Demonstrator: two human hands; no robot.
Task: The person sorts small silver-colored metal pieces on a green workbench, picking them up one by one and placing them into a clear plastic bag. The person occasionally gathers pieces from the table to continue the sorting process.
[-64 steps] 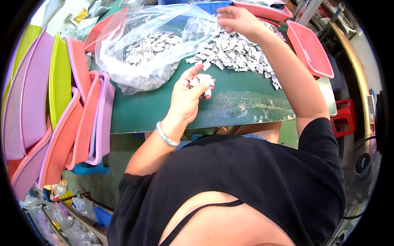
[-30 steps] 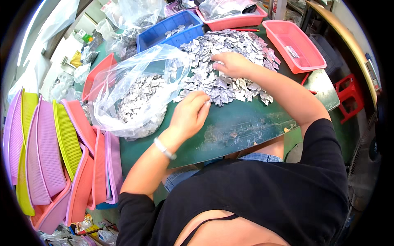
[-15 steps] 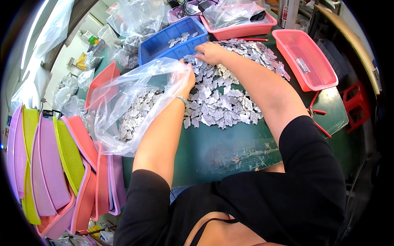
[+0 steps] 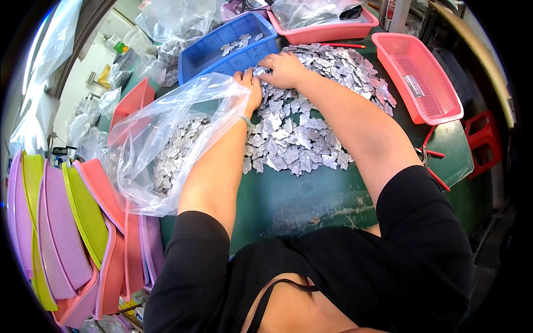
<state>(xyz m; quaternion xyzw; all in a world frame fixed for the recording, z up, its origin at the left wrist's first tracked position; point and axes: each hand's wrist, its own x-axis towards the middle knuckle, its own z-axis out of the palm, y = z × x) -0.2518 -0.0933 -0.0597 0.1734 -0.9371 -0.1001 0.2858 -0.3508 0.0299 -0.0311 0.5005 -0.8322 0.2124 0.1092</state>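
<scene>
A broad heap of small flat silvery metal pieces (image 4: 294,145) lies on the green table. My left hand (image 4: 251,89) rests at the heap's far left edge, its fingers stretched out and slightly apart by the blue tray. My right hand (image 4: 284,70) lies beside it on the far part of the heap, fingers spread and pointing left, tips on the pieces. Both hands' fingertips come close together; no piece shows clearly in either. A clear plastic bag (image 4: 139,161), with more metal pieces (image 4: 179,147) in it, stands gaping left of my left forearm, its rim against my wrist.
Behind the heap stands a blue tray (image 4: 191,62) with a few pieces. An empty pink basket (image 4: 422,83) is at the right, near red-handled pliers (image 4: 430,152). Stacked purple, green and pink baskets (image 4: 64,233) crowd the left. A pink tray (image 4: 327,34) holds plastic bags.
My left hand has shifted up and left, out from behind the bag's rim, with its fingers showing more. My right hand has moved slightly left toward it. The view has shifted a little.
</scene>
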